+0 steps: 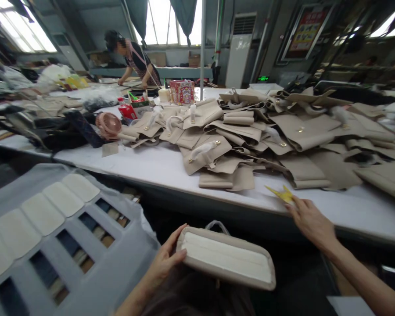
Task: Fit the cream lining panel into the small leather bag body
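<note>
My left hand [164, 259] is closed on the left end of a beige bag panel with a white padded middle [227, 259], holding it low in front of me below the table edge. My right hand [309, 221] reaches to the table's front edge, its fingers pinched on small yellow scissors [281, 193]. Just beyond lies a big heap of beige bag pieces with gold clasps [250, 136] on the white table [151, 166].
A grey rack [69, 245] with white padded pieces and slots stands at my left. A pink fan [109, 124], black bags [52, 127], a red patterned box [182, 91] and a pole [202, 48] are further back. Another person [134, 59] works at a far table.
</note>
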`<state>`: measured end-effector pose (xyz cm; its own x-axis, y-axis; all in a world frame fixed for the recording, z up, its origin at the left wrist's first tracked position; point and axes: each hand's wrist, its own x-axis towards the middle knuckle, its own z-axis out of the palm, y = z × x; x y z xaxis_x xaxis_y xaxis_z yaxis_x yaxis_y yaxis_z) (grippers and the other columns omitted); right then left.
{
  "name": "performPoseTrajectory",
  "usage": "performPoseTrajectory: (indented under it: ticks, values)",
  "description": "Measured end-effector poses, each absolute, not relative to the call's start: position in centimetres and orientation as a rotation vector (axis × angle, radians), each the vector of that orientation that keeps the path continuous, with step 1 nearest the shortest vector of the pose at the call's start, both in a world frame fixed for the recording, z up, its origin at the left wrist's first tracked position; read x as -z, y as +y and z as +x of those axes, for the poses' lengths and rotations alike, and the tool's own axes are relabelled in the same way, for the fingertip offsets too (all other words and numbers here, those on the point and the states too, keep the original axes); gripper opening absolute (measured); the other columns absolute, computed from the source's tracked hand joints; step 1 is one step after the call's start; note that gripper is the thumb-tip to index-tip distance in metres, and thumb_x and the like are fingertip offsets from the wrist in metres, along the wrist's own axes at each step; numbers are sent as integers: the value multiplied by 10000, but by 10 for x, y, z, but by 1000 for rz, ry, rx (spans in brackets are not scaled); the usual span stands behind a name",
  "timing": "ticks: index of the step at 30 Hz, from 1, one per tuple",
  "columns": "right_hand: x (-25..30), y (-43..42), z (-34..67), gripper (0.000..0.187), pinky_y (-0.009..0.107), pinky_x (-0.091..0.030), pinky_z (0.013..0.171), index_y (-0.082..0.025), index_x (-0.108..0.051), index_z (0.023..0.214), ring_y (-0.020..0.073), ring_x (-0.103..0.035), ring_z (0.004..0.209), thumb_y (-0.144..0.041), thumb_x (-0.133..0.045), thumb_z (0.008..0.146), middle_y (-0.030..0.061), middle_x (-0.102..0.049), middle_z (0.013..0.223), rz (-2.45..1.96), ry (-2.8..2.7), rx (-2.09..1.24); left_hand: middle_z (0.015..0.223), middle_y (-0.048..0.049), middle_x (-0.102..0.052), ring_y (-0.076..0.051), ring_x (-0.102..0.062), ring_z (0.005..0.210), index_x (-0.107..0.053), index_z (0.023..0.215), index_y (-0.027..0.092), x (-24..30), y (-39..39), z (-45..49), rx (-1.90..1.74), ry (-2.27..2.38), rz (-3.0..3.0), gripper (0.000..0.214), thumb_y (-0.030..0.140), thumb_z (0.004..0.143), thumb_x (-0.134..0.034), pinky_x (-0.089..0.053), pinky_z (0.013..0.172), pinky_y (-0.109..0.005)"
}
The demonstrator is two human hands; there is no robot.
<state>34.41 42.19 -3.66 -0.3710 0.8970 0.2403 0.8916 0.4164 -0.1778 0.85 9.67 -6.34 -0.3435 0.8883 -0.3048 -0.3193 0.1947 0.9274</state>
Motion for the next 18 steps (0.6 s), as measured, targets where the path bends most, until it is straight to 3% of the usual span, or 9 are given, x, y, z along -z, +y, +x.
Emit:
performPoseTrajectory:
  ticks: [5,10,12,15,18]
  values:
    - [47,444,309,397,444,-399,929,-142,-573,1300,325,-520,1144,-322,-437,973,212,-608,1227,-1606,-2402,-35,1368,-33,-614,-366,-458,1349,-563,1334,290,65,107,22,-1495,1453,294,717,450,682,-814,-222,1211,-495]
    - [42,428,303,412,520,-205,1118,-135,-562,1326,341,-364,1350,-289,-440,964,191,-491,1447,-1553,-2200,-292,1367,-10,-615,-381,-422,1372,-597,1287,316,65,108,25,-1476,1531,254,702,521,653,-818,-210,1201,-519]
    - [37,394,306,402,473,-249,1124,-131,-608,1267,309,-438,1310,-335,-424,974,179,-562,1381,-1509,-2079,-489,1376,-1,-609,-383,-427,1368,-603,1284,335,63,109,26,-1461,1540,237,690,554,660,-798,-230,1191,-521]
    - [34,326,309,488,381,-439,1000,-131,-701,1089,259,-623,1096,-463,-353,1004,153,-711,1129,-1476,-1876,-851,1385,12,-601,-394,-430,1364,-594,1287,355,58,114,30,-1464,1493,82,649,592,701,-742,-273,1170,-556]
    - [40,264,306,581,361,-513,919,-123,-713,1114,255,-677,1038,-542,-324,1011,148,-736,1096,-1470,-1665,-1198,1431,42,-557,-376,-389,1396,-612,1246,355,52,120,36,-1505,1451,8,546,569,752,-700,-231,1193,-557]
